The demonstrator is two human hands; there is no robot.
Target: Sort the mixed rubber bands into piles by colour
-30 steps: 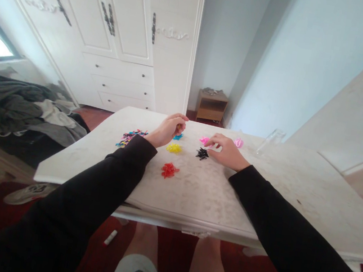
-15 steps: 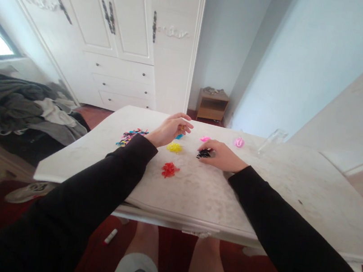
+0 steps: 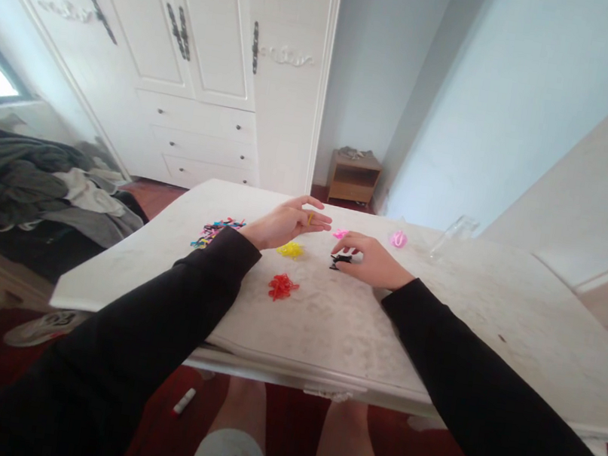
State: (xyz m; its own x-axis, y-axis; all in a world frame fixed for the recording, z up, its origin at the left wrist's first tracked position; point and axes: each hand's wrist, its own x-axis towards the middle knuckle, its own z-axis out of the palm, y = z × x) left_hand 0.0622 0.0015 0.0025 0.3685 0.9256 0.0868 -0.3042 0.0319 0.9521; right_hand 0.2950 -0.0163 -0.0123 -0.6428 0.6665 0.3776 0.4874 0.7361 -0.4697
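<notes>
My left hand (image 3: 294, 225) hovers over the table with its fingers stretched out and a yellow ring or band on one finger. Just below it lies a heap of yellow rubber bands (image 3: 290, 249). My right hand (image 3: 371, 260) rests at the table with curled fingers around a heap of black rubber bands (image 3: 339, 261), partly covered by the hand. A small pink heap (image 3: 340, 233) sits behind its fingertips. Nearer to me is a heap of red rubber bands (image 3: 282, 286). Left of my left wrist, a mixed-colour heap (image 3: 217, 231) is spread out.
On the white table (image 3: 356, 335), a pink bundle (image 3: 398, 238) lies at the back right beside a clear glass or jar (image 3: 454, 237) on its side. Beyond stand a white wardrobe (image 3: 194, 120) and a small wooden nightstand (image 3: 353, 178). Clothes (image 3: 41, 189) are piled at left.
My left hand has shifted right with its fingers straighter, and the blue heap below it is now hidden. My right hand's fingers have drawn in on the black bands, which look more bunched.
</notes>
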